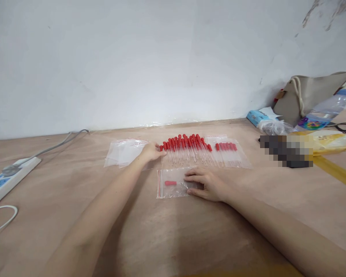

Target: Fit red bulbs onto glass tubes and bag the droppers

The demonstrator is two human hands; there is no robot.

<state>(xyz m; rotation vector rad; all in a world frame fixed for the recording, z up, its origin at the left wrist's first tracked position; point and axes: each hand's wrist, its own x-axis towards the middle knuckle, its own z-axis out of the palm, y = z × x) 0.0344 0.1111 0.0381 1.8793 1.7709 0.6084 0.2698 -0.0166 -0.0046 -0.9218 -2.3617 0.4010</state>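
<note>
A row of glass droppers (187, 143) with red rubber bulbs lies in the middle of the table. At its left end, my left hand (152, 152) pinches a dropper by its red bulb (161, 148). My right hand (206, 184) lies with fingers apart on a clear zip bag (178, 194), which holds one dropper (170, 183) with its bulb toward the zip. My fingers cover the right part of this bag. Just right of the row are more clear bags (242, 159) with several droppers in or under them.
Clear zip bags (115, 154) are stacked on the left. A power strip (17, 181) with a grey cable stands at far left. At right lie a tissue pack (261, 116), a plastic bottle (325, 111), a grey bag (314, 90), a yellow package (334, 141) and a blurred dark object (288, 151).
</note>
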